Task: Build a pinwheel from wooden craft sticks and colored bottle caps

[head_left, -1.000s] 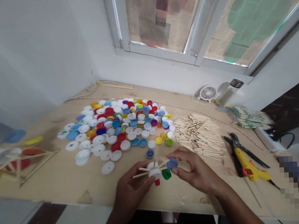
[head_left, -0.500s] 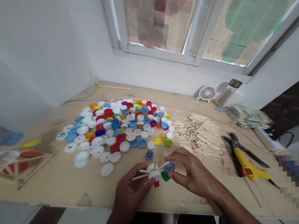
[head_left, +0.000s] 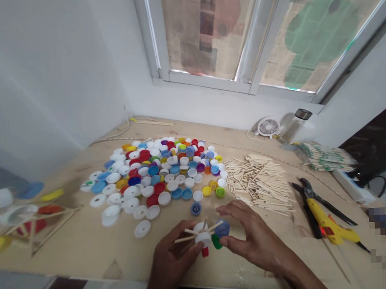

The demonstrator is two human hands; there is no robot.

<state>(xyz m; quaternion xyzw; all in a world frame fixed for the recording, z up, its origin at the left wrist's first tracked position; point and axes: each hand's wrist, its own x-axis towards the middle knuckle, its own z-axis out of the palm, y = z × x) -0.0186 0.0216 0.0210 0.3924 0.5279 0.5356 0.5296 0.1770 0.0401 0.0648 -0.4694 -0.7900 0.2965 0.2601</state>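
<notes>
My left hand (head_left: pixel 172 257) is closed on a small assembly of bottle caps and short wooden sticks, its thumb on a white cap (head_left: pixel 202 239). Sticks (head_left: pixel 185 239) fan out from it on several sides. A red piece (head_left: pixel 205 251) shows at its lower edge, while a translucent blue cap (head_left: pixel 222 229) and a green cap (head_left: pixel 217 241) sit at its right. Beside these two, my right hand (head_left: pixel 259 239) has thumb and fingers spread apart around the blue cap. The thumb tip is close to the caps; whether it touches them I cannot tell.
Many loose colored caps (head_left: pixel 142 203) cover the table's middle and left, next to a pile of cut sticks (head_left: pixel 261 182). Pliers (head_left: pixel 307 192) and a yellow glue gun (head_left: pixel 326 221) lie right. A stick-and-cap frame (head_left: pixel 33 228) is far left; a fan (head_left: pixel 268 127) and bottle (head_left: pixel 296 125) stand behind.
My right hand's fingers have come away from the blue cap, which they were touching before. The view has tilted up slightly, so everything sits lower in the picture.
</notes>
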